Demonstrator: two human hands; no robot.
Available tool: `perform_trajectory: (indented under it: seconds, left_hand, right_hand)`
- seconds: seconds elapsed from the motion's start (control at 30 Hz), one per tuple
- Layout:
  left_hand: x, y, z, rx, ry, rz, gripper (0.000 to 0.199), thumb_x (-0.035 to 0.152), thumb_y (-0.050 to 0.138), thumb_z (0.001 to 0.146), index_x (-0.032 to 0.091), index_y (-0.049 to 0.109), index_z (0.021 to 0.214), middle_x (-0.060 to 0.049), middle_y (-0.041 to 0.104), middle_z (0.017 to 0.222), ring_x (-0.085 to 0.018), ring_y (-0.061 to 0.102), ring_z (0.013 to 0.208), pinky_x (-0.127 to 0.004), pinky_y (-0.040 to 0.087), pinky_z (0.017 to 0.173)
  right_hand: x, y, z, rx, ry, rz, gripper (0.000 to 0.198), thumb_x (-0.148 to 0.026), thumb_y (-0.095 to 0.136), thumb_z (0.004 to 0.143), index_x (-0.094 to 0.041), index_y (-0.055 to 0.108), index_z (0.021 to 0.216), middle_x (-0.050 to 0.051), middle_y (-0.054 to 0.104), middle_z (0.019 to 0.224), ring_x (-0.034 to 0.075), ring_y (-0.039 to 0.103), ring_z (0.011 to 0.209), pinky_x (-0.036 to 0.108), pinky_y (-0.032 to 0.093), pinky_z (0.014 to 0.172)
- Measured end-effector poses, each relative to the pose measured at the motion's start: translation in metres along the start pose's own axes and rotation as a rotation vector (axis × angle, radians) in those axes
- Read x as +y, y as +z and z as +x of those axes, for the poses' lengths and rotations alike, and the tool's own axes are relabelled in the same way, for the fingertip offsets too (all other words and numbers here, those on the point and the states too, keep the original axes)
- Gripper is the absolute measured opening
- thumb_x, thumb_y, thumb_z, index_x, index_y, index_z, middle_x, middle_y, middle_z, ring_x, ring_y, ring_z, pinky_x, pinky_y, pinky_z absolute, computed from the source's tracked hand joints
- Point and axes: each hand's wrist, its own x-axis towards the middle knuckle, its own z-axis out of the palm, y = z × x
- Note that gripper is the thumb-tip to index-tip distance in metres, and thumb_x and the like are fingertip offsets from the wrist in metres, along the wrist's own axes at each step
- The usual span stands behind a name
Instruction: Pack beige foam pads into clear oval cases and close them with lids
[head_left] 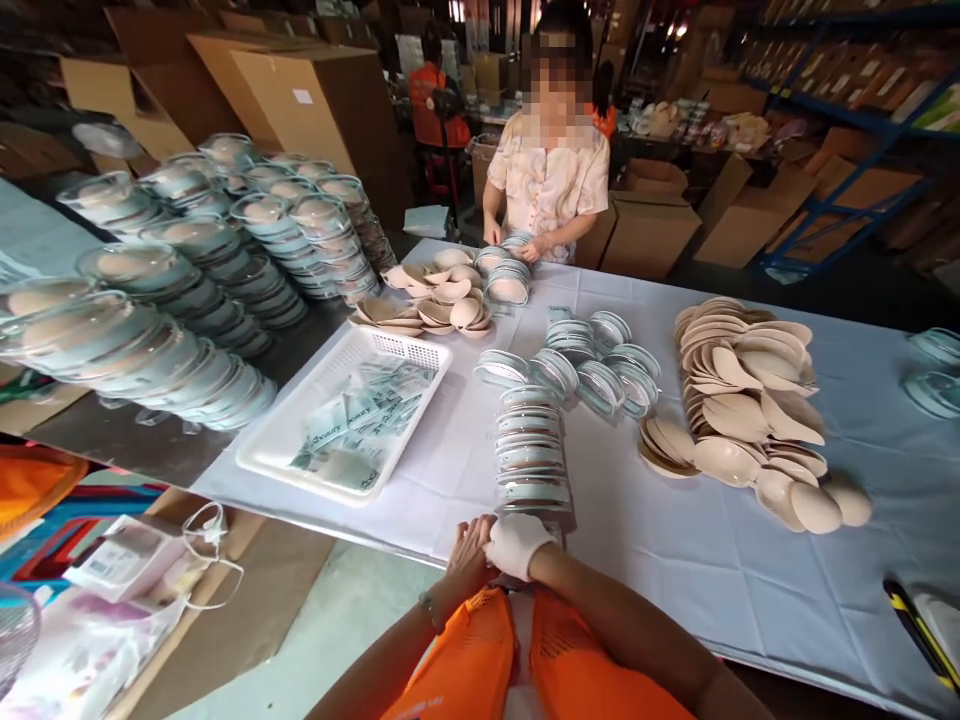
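My left hand (469,555) is bare and my right hand (517,543) wears a white glove. They meet at the table's near edge, the left fingers touching the glove. Whether either holds anything I cannot tell. Just beyond them lies a row of stacked clear plastic cases (531,455). More clear cases (592,365) lie grouped in the middle of the white-covered table (675,570). A pile of beige cups (739,400) sits to the right.
A white basket (300,425) with printed sachets stands at the left. Tall stacks of filled cases (195,290) cover the left side. A person (551,180) works at the far end beside more beige cups (439,295). Cardboard boxes and shelves fill the back.
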Motion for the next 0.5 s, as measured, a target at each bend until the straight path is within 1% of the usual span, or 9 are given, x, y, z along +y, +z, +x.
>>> perform_trajectory:
  seconds: [0.03,0.07,0.13,0.2,0.27,0.33,0.43,0.47,0.5]
  left_hand:
    - [-0.001,0.001,-0.002,0.015,0.002,-0.038,0.073,0.023,0.076,0.073,0.02,0.053,0.142,-0.017,0.062,0.136,-0.038,0.059,0.127,-0.056,0.044,0.109]
    - [-0.001,0.003,-0.004,0.032,0.008,-0.091,0.076,0.022,0.076,0.073,0.02,0.051,0.144,-0.018,0.059,0.141,-0.038,0.057,0.132,-0.056,0.045,0.111]
    - [0.001,0.006,-0.007,0.07,0.015,-0.21,0.077,0.018,0.073,0.074,0.02,0.048,0.146,-0.019,0.053,0.148,-0.036,0.053,0.14,-0.054,0.046,0.115]
    - [0.007,0.008,-0.005,0.09,-0.012,-0.293,0.073,0.014,0.07,0.075,0.021,0.049,0.144,-0.019,0.05,0.15,-0.034,0.054,0.141,-0.051,0.048,0.115]
    - [0.015,0.008,0.001,0.106,-0.069,-0.33,0.072,0.011,0.07,0.074,0.022,0.05,0.143,-0.018,0.05,0.15,-0.033,0.056,0.139,-0.049,0.05,0.114]
    - [0.021,0.006,0.003,0.141,-0.132,-0.342,0.081,0.012,0.076,0.07,0.023,0.049,0.146,-0.018,0.049,0.151,-0.036,0.054,0.141,-0.052,0.048,0.117]
    - [0.022,0.014,-0.011,0.262,-0.243,-0.378,0.114,0.022,0.092,0.058,0.023,0.037,0.158,-0.023,0.04,0.161,-0.046,0.042,0.15,-0.063,0.039,0.123]
    - [0.022,0.021,-0.019,0.315,-0.271,-0.414,0.12,0.028,0.094,0.059,0.024,0.032,0.162,-0.025,0.038,0.162,-0.048,0.04,0.152,-0.065,0.039,0.121]
    - [0.022,0.03,-0.028,0.362,-0.287,-0.462,0.118,0.036,0.091,0.066,0.025,0.027,0.165,-0.025,0.041,0.16,-0.048,0.042,0.151,-0.067,0.043,0.118]
  right_hand:
    - [0.003,-0.008,-0.004,0.021,-0.006,-0.014,0.027,-0.042,0.069,0.087,-0.019,0.071,0.072,0.008,0.071,0.07,0.022,0.067,0.073,0.029,0.046,0.07]
    - [0.012,-0.017,-0.01,0.082,0.004,-0.019,0.031,-0.044,0.063,0.092,-0.02,0.072,0.075,0.008,0.072,0.073,0.022,0.068,0.075,0.029,0.047,0.072]
    - [0.04,-0.038,-0.022,0.297,0.052,0.004,0.033,-0.046,0.055,0.096,-0.021,0.073,0.087,0.009,0.075,0.083,0.022,0.07,0.079,0.03,0.05,0.076]
    - [0.073,-0.053,-0.029,0.492,0.057,0.053,0.03,-0.043,0.06,0.091,-0.02,0.072,0.105,0.011,0.076,0.102,0.024,0.072,0.092,0.032,0.055,0.084]
    - [0.102,-0.059,-0.028,0.558,-0.018,0.08,0.041,-0.039,0.064,0.084,-0.018,0.068,0.12,0.014,0.072,0.119,0.027,0.071,0.108,0.038,0.056,0.097]
    - [0.124,-0.058,-0.02,0.6,-0.091,0.087,0.046,-0.04,0.061,0.086,-0.017,0.064,0.126,0.018,0.069,0.128,0.03,0.067,0.12,0.045,0.054,0.106]
    - [0.142,-0.068,0.007,0.699,-0.064,0.105,0.055,-0.048,0.056,0.091,-0.014,0.059,0.133,0.022,0.066,0.131,0.034,0.064,0.124,0.052,0.052,0.109]
    - [0.145,-0.078,0.02,0.727,-0.05,0.122,0.06,-0.052,0.056,0.091,-0.013,0.056,0.136,0.024,0.065,0.134,0.035,0.063,0.126,0.054,0.051,0.11]
    - [0.146,-0.092,0.037,0.748,-0.049,0.14,0.067,-0.055,0.057,0.09,-0.012,0.053,0.14,0.025,0.063,0.137,0.036,0.061,0.129,0.055,0.05,0.112]
